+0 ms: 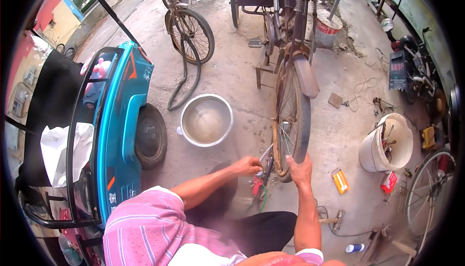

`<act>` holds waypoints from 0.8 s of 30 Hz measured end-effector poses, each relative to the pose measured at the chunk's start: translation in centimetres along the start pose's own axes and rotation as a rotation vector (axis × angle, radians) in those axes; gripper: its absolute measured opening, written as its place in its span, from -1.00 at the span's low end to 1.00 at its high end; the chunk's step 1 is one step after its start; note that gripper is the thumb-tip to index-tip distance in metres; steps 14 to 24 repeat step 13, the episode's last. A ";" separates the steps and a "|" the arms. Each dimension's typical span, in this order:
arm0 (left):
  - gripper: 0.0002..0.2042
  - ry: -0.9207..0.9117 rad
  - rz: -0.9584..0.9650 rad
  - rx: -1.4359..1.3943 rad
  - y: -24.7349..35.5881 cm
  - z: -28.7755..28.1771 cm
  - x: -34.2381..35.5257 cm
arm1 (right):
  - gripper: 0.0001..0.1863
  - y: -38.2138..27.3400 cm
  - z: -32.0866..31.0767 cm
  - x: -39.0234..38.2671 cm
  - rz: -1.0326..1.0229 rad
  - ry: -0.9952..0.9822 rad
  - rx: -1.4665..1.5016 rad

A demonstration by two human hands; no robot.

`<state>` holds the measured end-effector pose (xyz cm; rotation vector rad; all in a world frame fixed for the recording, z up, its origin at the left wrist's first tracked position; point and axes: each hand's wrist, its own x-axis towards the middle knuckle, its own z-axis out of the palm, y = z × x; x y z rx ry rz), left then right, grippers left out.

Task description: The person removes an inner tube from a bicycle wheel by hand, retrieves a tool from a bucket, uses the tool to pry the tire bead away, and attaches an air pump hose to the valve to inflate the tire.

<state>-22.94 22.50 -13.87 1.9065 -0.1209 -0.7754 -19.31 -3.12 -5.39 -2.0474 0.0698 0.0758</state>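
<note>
A tricycle's spoked front wheel (286,120) stands before me, with a rusty brown edge on its left and a dark tyre (304,116) along its right. At the wheel's bottom end, my right hand (300,170) is closed round the tyre, thumb on its near face. My left hand (248,166) is just left of the wheel, fingers curled together. What they hold, if anything, is too small to make out. Close below that hand lies a red tool (256,185) with a green cord. A worn mudguard (306,74) tilts over the wheel's upper right.
A metal basin (207,120) of cloudy water sits left of the wheel. Farther left is a blue vehicle (116,125). On the right are a white bucket (387,142) with tools, a yellow box (340,181), a red box (388,182) and a hammer (338,220).
</note>
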 end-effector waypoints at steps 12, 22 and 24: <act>-0.69 0.434 -0.221 -0.021 17.0 -12.8 -20.6 | -0.49 0.4 2.1 0.1 0.414 -0.039 0.311; -0.69 0.469 -0.242 -0.030 17.6 -13.1 -22.3 | -0.47 -3.9 0.9 -1.1 0.549 -0.109 0.352; -0.69 0.469 -0.242 -0.030 17.6 -13.1 -22.3 | -0.47 -3.9 0.9 -1.1 0.549 -0.109 0.352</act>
